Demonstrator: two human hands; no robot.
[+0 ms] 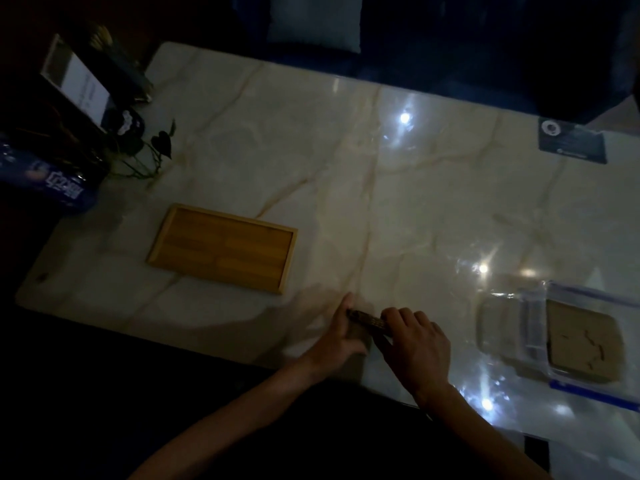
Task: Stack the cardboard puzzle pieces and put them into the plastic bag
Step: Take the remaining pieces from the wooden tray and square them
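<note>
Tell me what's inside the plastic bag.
Flat brown cardboard pieces lie inside the plastic bag. How many are stacked there cannot be told; the top one covers the rest.

Wooden tray [221, 249] on marble table [381, 174]; trailing plant [152, 150], blue packet [45, 181] at left edge; dark card [571, 142] far right.

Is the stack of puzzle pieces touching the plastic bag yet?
Apart. The head view shows the stack of puzzle pieces held between both hands near the table's front edge, with bare marble between it and the plastic bag.
</note>
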